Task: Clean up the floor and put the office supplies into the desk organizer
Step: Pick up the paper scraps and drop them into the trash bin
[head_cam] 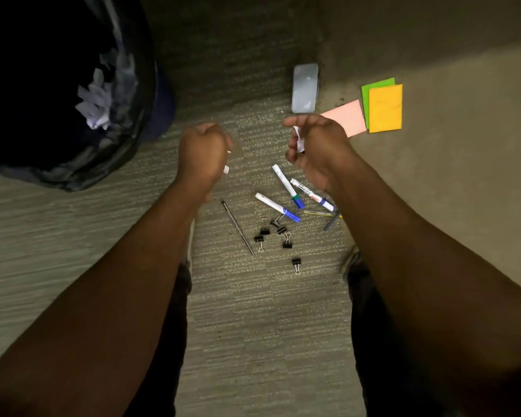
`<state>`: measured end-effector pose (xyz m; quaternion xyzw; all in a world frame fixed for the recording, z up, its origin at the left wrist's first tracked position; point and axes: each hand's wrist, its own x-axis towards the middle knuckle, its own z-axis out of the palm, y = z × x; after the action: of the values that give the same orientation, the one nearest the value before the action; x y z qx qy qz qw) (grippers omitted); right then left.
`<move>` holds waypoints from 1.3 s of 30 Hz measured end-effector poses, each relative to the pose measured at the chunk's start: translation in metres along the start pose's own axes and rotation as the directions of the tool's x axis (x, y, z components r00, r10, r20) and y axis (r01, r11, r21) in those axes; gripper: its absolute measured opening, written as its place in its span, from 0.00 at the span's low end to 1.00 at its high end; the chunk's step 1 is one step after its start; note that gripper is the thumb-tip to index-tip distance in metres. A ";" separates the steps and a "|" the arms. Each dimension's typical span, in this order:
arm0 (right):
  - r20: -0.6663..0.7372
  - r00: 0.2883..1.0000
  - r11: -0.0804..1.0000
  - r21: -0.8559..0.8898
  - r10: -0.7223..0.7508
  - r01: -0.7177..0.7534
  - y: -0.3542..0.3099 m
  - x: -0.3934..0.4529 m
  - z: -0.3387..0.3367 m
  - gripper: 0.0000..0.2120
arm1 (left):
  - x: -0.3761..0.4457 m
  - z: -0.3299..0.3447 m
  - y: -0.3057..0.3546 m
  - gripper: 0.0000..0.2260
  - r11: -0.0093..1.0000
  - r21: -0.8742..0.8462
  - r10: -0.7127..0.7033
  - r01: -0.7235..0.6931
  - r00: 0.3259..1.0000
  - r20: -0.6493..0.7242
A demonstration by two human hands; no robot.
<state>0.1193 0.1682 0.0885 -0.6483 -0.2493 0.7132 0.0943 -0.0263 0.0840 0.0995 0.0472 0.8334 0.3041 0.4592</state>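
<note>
Holding both hands above the carpet [253, 311], we see our left hand [203, 158] fisted around white paper scraps [226, 169] and our right hand [316, 149] curled on another white scrap [298, 139]. Markers [286, 183] and binder clips [275, 234] lie just below them; the lined bin [133, 85] sits left.

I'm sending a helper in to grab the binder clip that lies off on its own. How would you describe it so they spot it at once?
Start at the three white markers on the carpet between the person's forearms, then drop to the cluster of black binder clips just below them. The lone binder clip lies further toward the person, apart from that cluster, with bare carpet all around it.
</note>
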 end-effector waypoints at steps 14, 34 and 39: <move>0.132 0.647 0.636 -0.119 -0.751 0.762 -0.045 -0.081 0.208 0.27 | 0.001 -0.153 0.046 0.27 0.827 0.018 0.492 -0.562 0.707 -0.509; 0.320 0.577 0.430 -0.426 -0.751 0.796 0.003 -0.060 0.197 0.22 | 0.001 -0.152 0.006 0.21 0.768 0.367 0.639 -0.525 0.672 -0.375; 0.164 0.597 0.467 -0.476 -0.785 0.745 0.013 -0.056 0.127 0.15 | -0.024 -0.096 0.008 0.12 0.670 0.373 0.742 -0.642 0.572 -0.349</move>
<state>0.0063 0.1017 0.1364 -0.4953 -0.6833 0.4786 0.2421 -0.0900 0.0378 0.1597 0.3419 0.8587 0.3741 0.0768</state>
